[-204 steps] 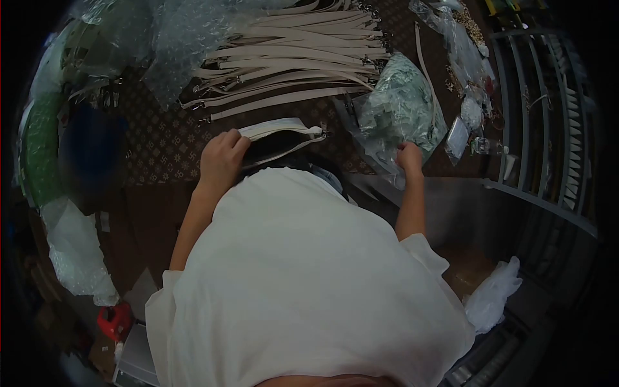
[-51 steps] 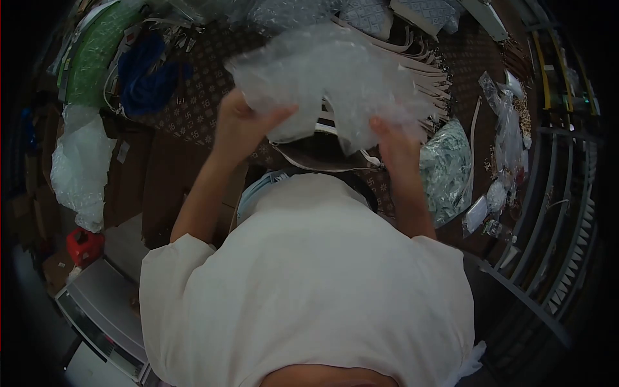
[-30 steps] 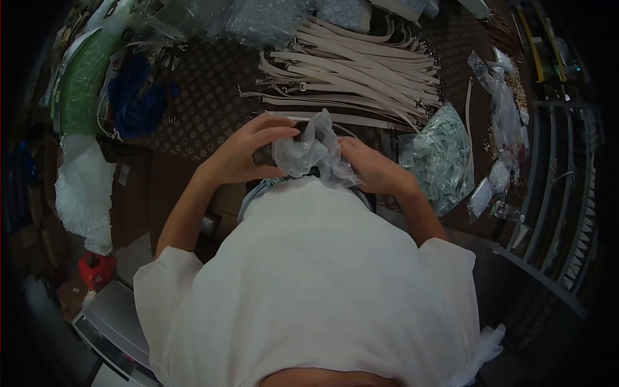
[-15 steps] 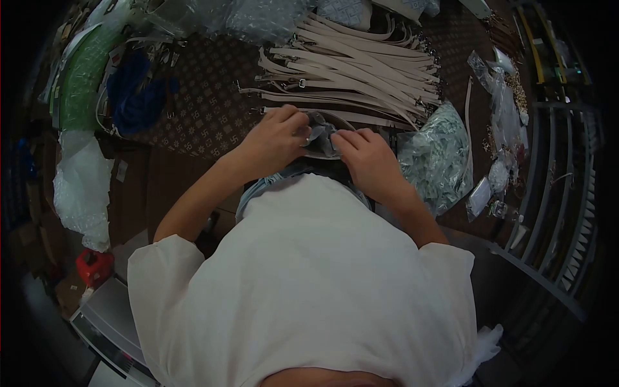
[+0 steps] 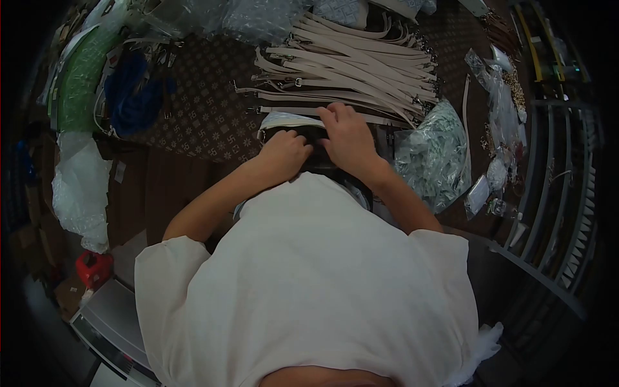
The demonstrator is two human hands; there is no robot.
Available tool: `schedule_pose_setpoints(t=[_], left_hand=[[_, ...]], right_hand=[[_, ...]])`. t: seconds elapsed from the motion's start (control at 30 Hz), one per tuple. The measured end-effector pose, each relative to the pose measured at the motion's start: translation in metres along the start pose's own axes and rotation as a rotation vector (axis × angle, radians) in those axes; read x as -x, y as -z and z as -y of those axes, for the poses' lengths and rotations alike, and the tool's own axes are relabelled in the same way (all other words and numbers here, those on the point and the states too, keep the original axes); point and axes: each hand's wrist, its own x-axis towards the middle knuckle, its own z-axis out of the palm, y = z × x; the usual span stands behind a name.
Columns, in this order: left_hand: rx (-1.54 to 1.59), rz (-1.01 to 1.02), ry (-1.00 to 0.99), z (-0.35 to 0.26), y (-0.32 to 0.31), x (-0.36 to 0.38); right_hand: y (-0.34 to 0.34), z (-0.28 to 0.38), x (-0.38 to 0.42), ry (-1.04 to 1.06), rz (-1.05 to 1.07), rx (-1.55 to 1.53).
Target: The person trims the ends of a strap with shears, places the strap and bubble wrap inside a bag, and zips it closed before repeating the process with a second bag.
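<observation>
A pale patterned bag with a dark opening lies at the table's near edge, in front of my body. My left hand is closed at the near side of its opening, its fingers curled on the rim. At the bag's right end is my right hand, with fingers bent and pinched on the upper edge. Just beyond the bag, a pile of cream straps with metal clasps spreads across the table. Right of my right hand sits a clear plastic bag of pale green packets.
The table has a brown patterned cover. A blue bundle and green wrapped material lie left. Bubble wrap hangs at the left edge. Chains lie right, beside a metal rack.
The bag has tilted so its patterned side shows. My left hand has moved lower and nearer my body; my right hand has shifted up to the top edge. The grey plastic between them is out of sight.
</observation>
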Motion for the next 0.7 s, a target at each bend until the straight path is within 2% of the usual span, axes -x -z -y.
schedule_pose_setpoints(t=[0.03, 0.07, 0.13, 0.2, 0.27, 0.3, 0.33, 0.4, 0.43, 0.5, 0.53, 0.6, 0.7], left_hand=[[-0.021, 0.118, -0.049, -0.001, 0.001, -0.003], [-0.026, 0.116, -0.054, 0.002, -0.003, -0.004], [0.023, 0.135, -0.186, 0.012, -0.017, -0.004], [0.003, 0.156, -0.149, 0.011, -0.025, -0.004], [-0.015, 0.188, -0.112, 0.010, -0.024, 0.001], [0.021, 0.107, -0.070, 0.008, -0.019, 0.004], [0.059, 0.026, -0.033, 0.007, -0.015, 0.006], [0.156, -0.030, -0.014, 0.005, -0.009, 0.013], [0.252, -0.092, 0.009, 0.005, -0.008, 0.016], [0.325, -0.158, 0.031, 0.000, -0.008, 0.023], [0.399, -0.224, 0.055, 0.000, -0.007, 0.026], [0.462, -0.262, 0.092, 0.001, -0.001, 0.030], [0.554, -0.356, 0.154, 0.002, 0.005, 0.036]], right_hand=[[-0.022, -0.010, 0.004, -0.058, 0.116, 0.031], [-0.034, -0.016, 0.005, -0.116, 0.228, 0.061], [-0.031, -0.021, -0.002, -0.151, 0.294, 0.071], [-0.024, -0.030, -0.011, -0.164, 0.369, 0.072], [-0.004, -0.044, -0.024, 0.034, 0.602, -0.547], [0.004, -0.048, -0.036, -0.232, 0.693, -0.644], [-0.005, -0.065, -0.040, -0.230, 0.691, -0.646], [-0.039, -0.109, -0.034, -0.387, 0.288, -0.073], [-0.056, -0.125, -0.023, -0.389, 0.286, -0.072], [-0.088, -0.151, -0.006, -0.429, 0.207, 0.231], [-0.091, -0.155, -0.002, -0.415, 0.202, 0.229], [-0.092, -0.154, 0.003, -0.331, 0.052, 0.189], [-0.078, -0.148, 0.001, -0.232, 0.039, 0.238]])
